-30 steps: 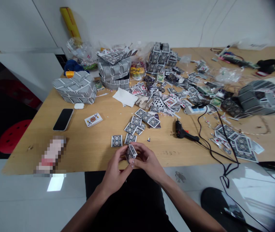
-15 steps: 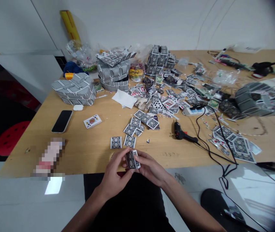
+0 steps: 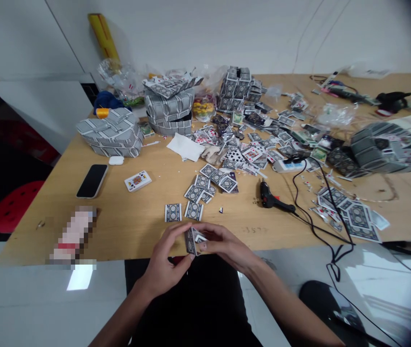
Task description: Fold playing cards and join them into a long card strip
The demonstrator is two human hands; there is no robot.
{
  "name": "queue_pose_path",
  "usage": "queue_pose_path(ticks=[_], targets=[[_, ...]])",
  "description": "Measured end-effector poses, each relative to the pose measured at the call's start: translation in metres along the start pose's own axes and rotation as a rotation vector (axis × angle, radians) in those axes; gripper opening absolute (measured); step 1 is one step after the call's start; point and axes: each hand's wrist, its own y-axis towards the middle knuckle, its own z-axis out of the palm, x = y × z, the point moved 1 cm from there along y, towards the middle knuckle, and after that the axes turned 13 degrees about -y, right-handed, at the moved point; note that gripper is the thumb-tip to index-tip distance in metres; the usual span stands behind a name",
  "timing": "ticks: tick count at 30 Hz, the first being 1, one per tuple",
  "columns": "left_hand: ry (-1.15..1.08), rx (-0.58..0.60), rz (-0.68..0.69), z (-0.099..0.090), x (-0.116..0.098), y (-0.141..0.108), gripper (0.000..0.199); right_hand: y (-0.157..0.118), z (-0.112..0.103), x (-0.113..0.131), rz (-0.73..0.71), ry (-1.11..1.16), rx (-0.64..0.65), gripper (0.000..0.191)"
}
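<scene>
So I'm standing here watching someone sit at this messy light-brown wooden table [image 3: 125, 217], and it's all about this small folded dark-and-white patterned card piece [image 3: 191, 242]. It's up between both hands at the near edge of the table, so neither hand is closer, they're both touching it. The left hand [image 3: 165, 262] has it pinched between thumb and fingers on the patterned side, and the right hand [image 3: 223, 246] pinches the other side, thumb by the flap that gapes on that side with white showing inside. Its longer visible edge runs roughly from the left thumb up to the left fingertips, leaning a bit, so from up here you see it nearly edge-on, like a little wedge. Can't tell how deep the fingers behind it go.

Compared with half a second ago: back then a broad patterned face was tilted up at us, now it's swung round to that narrow view, and the left thumb has slid left with it. Nothing else budged. The two squarish blue-and-white patterned cards [image 3: 173, 212] are lying just beyond the hands like they were, and the black pistol-shaped glue gun [image 3: 273, 200] is off to the right, untouched.
</scene>
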Motion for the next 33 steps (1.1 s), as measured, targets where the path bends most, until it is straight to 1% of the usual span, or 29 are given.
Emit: queue_pose_path(ticks=[2,4,6,8,10,14,16,18,20,24,26,29,31,33], targets=[[-0.022,0.005,-0.008,-0.005,0.002,-0.001,0.062,0.0,-0.003,-0.001,-0.018,-0.039,0.001,0.056],[-0.047,0.01,-0.01,-0.01,0.005,-0.002,0.061,0.002,-0.005,-0.003,-0.028,-0.039,-0.019,0.072],[-0.08,0.01,-0.01,-0.015,0.007,-0.002,0.058,0.004,-0.007,-0.006,-0.04,-0.046,-0.041,0.081],[-0.124,0.006,-0.017,-0.018,0.009,-0.003,0.055,0.005,-0.007,-0.009,-0.045,-0.054,-0.034,0.079],[-0.185,0.006,-0.048,-0.021,0.008,-0.002,0.055,0.006,-0.006,-0.01,-0.029,-0.042,-0.01,0.074],[-0.355,0.006,-0.19,-0.023,0.004,-0.002,0.053,0.005,-0.005,-0.009,0.021,-0.031,0.013,0.07],[-0.444,-0.005,-0.258,-0.02,0.003,-0.002,0.049,0.005,-0.004,-0.007,0.02,-0.055,0.017,0.07],[-0.501,-0.035,-0.293,-0.016,0.003,-0.001,0.047,0.004,-0.002,-0.005,0.011,-0.061,0.02,0.069],[-0.518,-0.065,-0.314,-0.011,0.004,0.0,0.045,0.004,0.0,-0.004,-0.007,-0.034,-0.002,0.07],[-0.49,-0.07,-0.324,-0.001,0.006,0.002,0.043,0.006,0.006,-0.007,-0.053,0.08,-0.131,0.077],[-0.474,-0.075,-0.322,0.001,0.007,0.001,0.044,0.007,0.009,-0.01,-0.051,0.142,-0.183,0.072],[-0.467,-0.083,-0.342,0.002,0.011,-0.002,0.047,0.007,0.011,-0.011,-0.065,0.194,-0.237,0.054],[-0.465,-0.09,-0.365,-0.001,0.013,-0.002,0.048,0.006,0.011,-0.008,-0.088,0.204,-0.257,0.041],[-0.476,-0.111,-0.385,-0.004,0.014,-0.001,0.048,0.005,0.009,-0.005,-0.08,0.219,-0.255,0.034]])
